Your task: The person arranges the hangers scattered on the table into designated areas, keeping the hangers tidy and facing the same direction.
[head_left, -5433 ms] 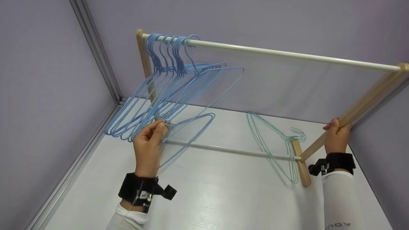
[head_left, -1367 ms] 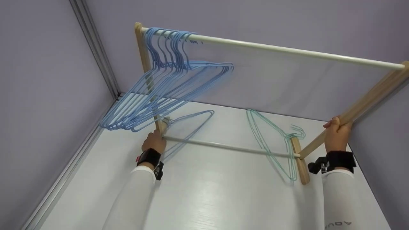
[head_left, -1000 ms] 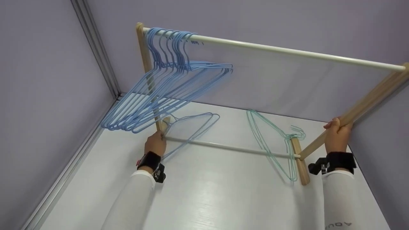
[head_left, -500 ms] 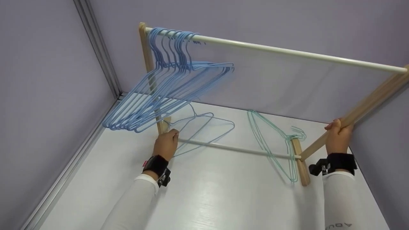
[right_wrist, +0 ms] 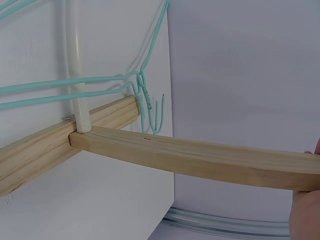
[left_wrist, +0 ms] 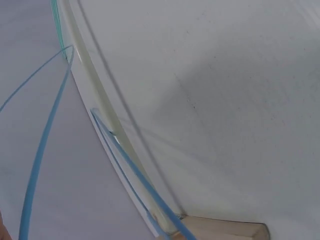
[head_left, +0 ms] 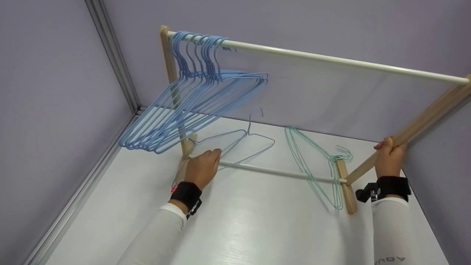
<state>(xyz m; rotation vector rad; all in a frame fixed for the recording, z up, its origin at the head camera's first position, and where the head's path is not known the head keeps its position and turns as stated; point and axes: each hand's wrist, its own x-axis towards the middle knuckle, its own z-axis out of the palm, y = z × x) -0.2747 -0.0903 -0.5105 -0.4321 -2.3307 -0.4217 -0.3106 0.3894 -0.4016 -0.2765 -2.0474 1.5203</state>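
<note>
My left hand (head_left: 203,168) pinches a blue wire hanger (head_left: 249,129), its hook pointing up, above the low rail (head_left: 272,171). Part of this hanger (left_wrist: 40,150) crosses the left side of the left wrist view. A second blue hanger (head_left: 220,135) rests at the rail's left end, behind my left hand. My right hand (head_left: 389,158) grips the right wooden post (head_left: 423,114) of the rack, its thumb and fingers around the wood. Several blue hangers (head_left: 209,66) hang bunched at the left of the white top rod (head_left: 331,58).
Green wire hangers (head_left: 309,142) lean on the low rail's right end, beside a wooden foot (head_left: 351,198). Below is a white table (head_left: 257,221). Grey-purple panels (head_left: 62,92) enclose the left, back and right sides.
The left hand has gone from the hanging bunch down to the low rail, taken a blue hanger there and drawn it rightward, apart from the other one. The right hand stays on the post.
</note>
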